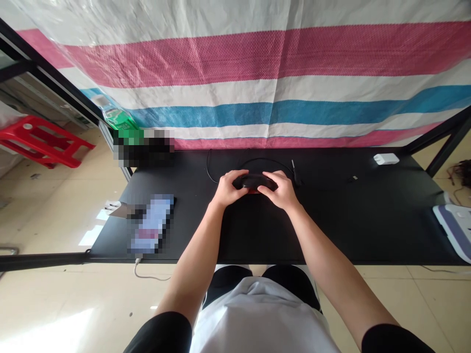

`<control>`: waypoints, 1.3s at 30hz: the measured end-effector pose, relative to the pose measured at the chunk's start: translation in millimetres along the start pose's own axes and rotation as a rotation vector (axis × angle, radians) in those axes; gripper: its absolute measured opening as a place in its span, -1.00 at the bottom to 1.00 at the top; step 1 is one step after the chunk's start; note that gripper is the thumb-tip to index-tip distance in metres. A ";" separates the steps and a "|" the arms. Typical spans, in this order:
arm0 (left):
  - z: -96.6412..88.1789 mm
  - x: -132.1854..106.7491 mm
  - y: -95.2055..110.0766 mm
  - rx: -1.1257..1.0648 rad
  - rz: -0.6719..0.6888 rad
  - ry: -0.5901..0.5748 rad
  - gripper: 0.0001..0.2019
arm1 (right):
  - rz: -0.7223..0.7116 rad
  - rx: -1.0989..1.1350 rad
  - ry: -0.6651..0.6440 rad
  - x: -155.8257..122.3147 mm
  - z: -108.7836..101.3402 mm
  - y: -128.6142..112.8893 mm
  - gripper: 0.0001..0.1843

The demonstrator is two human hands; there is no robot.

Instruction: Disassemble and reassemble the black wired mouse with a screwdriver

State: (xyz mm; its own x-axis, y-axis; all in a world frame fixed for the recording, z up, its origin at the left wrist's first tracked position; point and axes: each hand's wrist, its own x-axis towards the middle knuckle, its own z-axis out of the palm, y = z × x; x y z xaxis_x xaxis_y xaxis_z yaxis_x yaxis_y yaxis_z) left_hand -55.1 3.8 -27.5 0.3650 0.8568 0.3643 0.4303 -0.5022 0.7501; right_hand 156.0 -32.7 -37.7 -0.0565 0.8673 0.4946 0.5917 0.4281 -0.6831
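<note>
A small dark object with a red underside (254,182) rests on the black table (368,220) near the middle, and both hands grip it. My left hand (228,188) is wrapped round its left end. My right hand (280,189) closes over its right end. A thin black cable (257,161) loops on the table just behind the object and hands. What the object is cannot be made out.
A blurred-out phone (152,223) lies at the table's left, with a cable hanging off the front edge. A white charger (385,159) sits at the back right, a white and purple device (456,225) at the right edge. A striped tarp (257,73) hangs behind; a red stool (40,142) stands left.
</note>
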 end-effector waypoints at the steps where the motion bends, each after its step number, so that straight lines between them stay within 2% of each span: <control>1: 1.6 -0.2 0.1 -0.015 -0.016 0.032 -0.61 | 0.022 0.014 0.010 -0.3 0.0 -0.2 -0.40; 4: 7.4 -0.6 3.0 -0.035 -0.079 0.139 -0.74 | 0.090 0.110 0.046 -1.8 0.6 0.4 -0.40; 8: 11.7 0.2 10.0 -0.023 -0.181 0.268 -0.70 | 0.170 0.338 0.082 -3.9 2.0 2.4 -0.41; 11: 12.8 1.4 11.1 -0.023 -0.229 0.320 -0.68 | 0.219 0.470 0.102 -3.4 3.3 2.3 -0.46; 15: 15.4 2.8 4.7 -0.121 -0.281 0.351 -0.65 | 0.268 0.519 0.163 0.2 4.3 -0.9 -0.44; 22: 18.8 3.0 -1.3 -0.329 -0.310 0.330 -0.52 | 0.406 0.466 0.232 4.2 4.6 -1.2 -0.42; 29: 13.9 4.6 1.7 -0.572 -0.307 0.271 -0.52 | 0.473 0.421 0.297 7.4 3.0 -2.8 -0.43; 34: 14.1 5.1 1.5 -0.606 -0.321 0.217 -0.51 | 0.469 0.366 0.327 7.4 -0.4 -5.4 -0.47; 39: 15.8 4.6 -0.7 -0.577 -0.326 0.203 -0.49 | 0.485 0.435 0.327 7.7 0.5 -2.1 -0.44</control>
State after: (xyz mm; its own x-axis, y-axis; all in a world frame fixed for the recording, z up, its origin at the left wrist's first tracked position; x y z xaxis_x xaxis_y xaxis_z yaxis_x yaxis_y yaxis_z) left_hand -40.7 6.2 -35.1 0.1056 0.9866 0.1244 -0.0369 -0.1211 0.9920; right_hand 153.9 -26.7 -32.6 0.4140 0.8940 0.1711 0.1128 0.1362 -0.9842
